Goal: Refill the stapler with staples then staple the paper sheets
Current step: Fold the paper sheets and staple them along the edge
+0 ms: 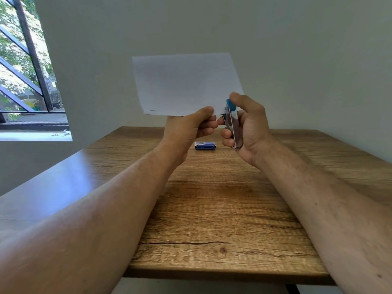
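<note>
I hold white paper sheets (186, 81) upright above the table. My left hand (191, 126) pinches their bottom edge between thumb and fingers. Two staples show along that edge at the left. My right hand (246, 124) grips a small metal stapler (231, 122) with a blue cap, thumb on top. The stapler's mouth sits over the sheets' lower right corner. A small blue staple box (205, 145) lies on the table below my hands.
The wooden table (212, 209) stretches from my body to a plain wall. A window (25, 71) with dark bars is at the left.
</note>
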